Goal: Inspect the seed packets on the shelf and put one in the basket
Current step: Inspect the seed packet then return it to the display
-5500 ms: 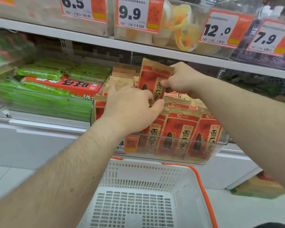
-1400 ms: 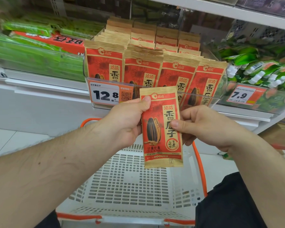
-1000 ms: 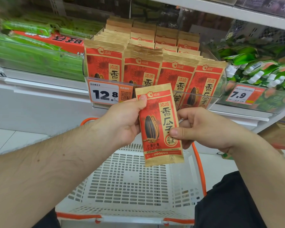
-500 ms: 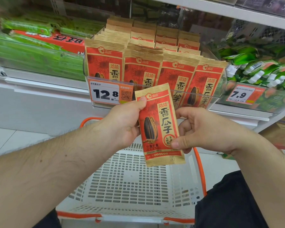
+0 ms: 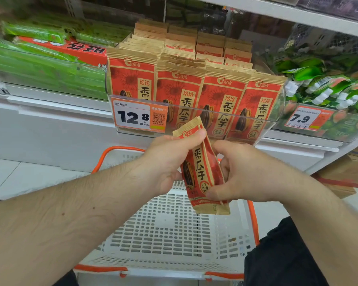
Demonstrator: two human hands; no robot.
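Observation:
Both my hands hold one red and tan seed packet (image 5: 203, 172) above the white basket (image 5: 174, 234). My left hand (image 5: 170, 162) pinches its top corner with the thumb on the front. My right hand (image 5: 242, 172) grips its right edge lower down, and the packet is turned so its face points left. Behind it, rows of the same seed packets (image 5: 194, 83) stand upright in a clear shelf bin (image 5: 256, 124) with a 12.8 price tag (image 5: 139, 115).
Green packs (image 5: 46, 65) and a red box (image 5: 74, 49) fill the bin to the left. Green pouches (image 5: 327, 83) with white caps sit to the right, above a 7.9 tag (image 5: 306, 118). The basket has orange handles (image 5: 253, 219). Cardboard boxes (image 5: 347, 172) stand on the floor at right.
The packet has twisted from facing me flat to nearly edge-on and tilted. My right hand slid down its right edge. The basket and shelf stay put.

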